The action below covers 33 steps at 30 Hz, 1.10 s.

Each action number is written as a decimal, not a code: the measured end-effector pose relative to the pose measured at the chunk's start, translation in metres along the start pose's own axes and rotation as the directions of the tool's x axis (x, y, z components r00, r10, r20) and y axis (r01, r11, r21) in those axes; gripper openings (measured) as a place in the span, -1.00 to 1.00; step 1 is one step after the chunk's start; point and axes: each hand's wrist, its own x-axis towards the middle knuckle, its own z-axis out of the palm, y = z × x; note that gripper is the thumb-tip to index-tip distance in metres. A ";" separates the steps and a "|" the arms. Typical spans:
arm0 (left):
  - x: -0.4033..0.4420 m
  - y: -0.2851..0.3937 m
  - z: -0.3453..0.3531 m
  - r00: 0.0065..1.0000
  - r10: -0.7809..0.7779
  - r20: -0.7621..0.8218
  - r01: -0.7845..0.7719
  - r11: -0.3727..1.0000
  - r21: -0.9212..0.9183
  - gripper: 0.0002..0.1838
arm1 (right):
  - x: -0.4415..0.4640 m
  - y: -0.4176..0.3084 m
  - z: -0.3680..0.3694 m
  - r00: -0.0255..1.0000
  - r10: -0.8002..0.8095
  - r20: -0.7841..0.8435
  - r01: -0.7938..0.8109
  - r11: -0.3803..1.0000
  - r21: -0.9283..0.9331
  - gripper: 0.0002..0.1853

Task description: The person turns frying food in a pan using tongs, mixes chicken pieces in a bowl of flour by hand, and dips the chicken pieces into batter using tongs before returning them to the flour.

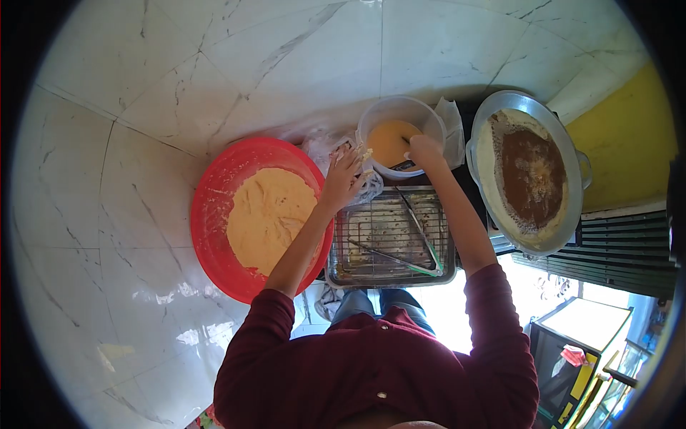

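Observation:
My left hand [346, 174] has its fingers spread beside the clear tub, with pale dough stuck on the fingertips. Below it lies a crumpled clear plastic bag [319, 148]. My right hand [424, 149] is closed at the right rim of the tub [364, 123], around a dark-handled utensil [404, 165] that reaches into it. Orange-yellow liquid [389, 141] fills the lower part of the tub. To the left, a red basin [211, 207] holds a wide mass of pale yellow dough [266, 214].
A wire rack on a metal tray [357, 277] sits in front of me, with metal tongs [424, 236] lying on it. At the right, a large metal pan [488, 114] holds brown, foamy oil. A tiled wall stands behind, and a glass-sided cabinet [582, 325] is at the lower right.

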 end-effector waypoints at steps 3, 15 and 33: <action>0.000 0.004 0.000 1.000 -0.018 0.000 0.018 1.000 0.000 -0.51 | 0.001 -0.005 0.006 0.999 -0.034 0.029 0.034 0.999 -0.026 -0.60; 0.001 0.007 -0.006 0.996 0.036 -0.079 -0.036 0.999 0.005 -0.55 | 0.010 -0.012 -0.006 0.944 0.021 0.329 0.039 0.984 -0.174 -0.36; -0.004 0.000 -0.002 0.999 0.001 -0.040 -0.003 0.997 -0.073 -0.60 | -0.128 -0.010 -0.030 0.914 0.384 -0.131 -0.239 0.771 0.590 -0.50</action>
